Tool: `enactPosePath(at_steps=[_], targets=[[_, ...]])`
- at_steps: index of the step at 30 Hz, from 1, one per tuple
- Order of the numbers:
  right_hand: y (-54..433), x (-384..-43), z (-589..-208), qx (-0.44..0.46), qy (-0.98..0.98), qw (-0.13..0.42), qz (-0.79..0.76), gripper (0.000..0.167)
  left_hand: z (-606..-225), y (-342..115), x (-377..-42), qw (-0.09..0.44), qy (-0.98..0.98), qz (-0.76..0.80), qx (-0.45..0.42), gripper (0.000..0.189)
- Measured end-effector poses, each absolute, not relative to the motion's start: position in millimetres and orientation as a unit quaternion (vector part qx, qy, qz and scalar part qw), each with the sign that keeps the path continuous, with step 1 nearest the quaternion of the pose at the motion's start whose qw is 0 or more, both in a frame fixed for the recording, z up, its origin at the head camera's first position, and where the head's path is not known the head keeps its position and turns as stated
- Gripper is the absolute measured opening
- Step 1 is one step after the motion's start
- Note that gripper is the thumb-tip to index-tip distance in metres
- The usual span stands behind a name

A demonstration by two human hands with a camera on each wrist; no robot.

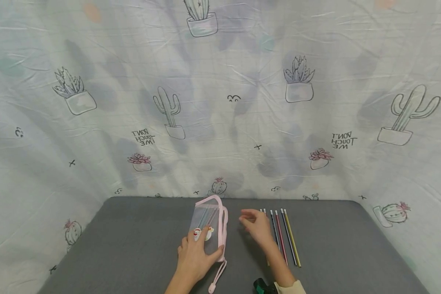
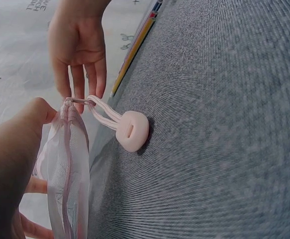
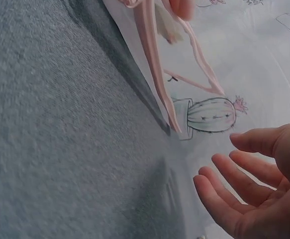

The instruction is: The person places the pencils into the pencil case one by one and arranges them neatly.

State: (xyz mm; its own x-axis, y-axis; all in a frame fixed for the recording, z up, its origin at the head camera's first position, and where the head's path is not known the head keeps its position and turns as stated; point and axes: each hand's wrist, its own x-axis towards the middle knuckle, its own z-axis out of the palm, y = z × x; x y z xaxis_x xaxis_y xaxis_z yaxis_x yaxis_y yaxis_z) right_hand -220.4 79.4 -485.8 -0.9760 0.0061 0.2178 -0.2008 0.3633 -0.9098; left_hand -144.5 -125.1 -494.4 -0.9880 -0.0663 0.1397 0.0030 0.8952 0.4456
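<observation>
A clear pencil case (image 1: 221, 220) with pink edging lies on the table in the head view, several slender pencils showing through it. My left hand (image 1: 196, 257) holds it from above, thumb at the pink zip edge and fingers spread over the see-through face. From its near end hangs a pink wrist strap (image 2: 133, 131) with an oval tag. To the case's right, my right hand (image 1: 258, 226) hovers with loosely bent fingers (image 3: 224, 186) and nothing in them. Loose pencils (image 1: 291, 237) lie side by side beyond that hand; the right forearm partly hides some.
The grey table (image 1: 143, 241) extends on both sides. Behind it and at its sides hangs a pale curtain (image 1: 220, 143) printed with potted cacti. A dark device (image 1: 261, 286) sits by the right wrist.
</observation>
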Motion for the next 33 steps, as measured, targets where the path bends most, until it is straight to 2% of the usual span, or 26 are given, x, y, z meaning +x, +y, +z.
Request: enactPosePath(at_steps=[20, 27, 33], targets=[[110.7, -223.0, -483.9, 0.004, -0.871, 0.126, 0.474, 0.032, -495.3, -126.0, -144.4, 0.079, -0.971, -0.225, 0.014, 0.084], [113.9, -221.9, -481.9, -0.012, -0.879, 0.104, 0.466, 0.037, -495.8, -126.2, -144.2, 0.079, -0.971, -0.226, 0.012, 0.084], [115.2, -222.2, -482.4, 0.004, -0.884, 0.114, 0.453, 0.038, -495.5, -125.4, -144.9, 0.079, -0.970, -0.227, 0.012, 0.084]])
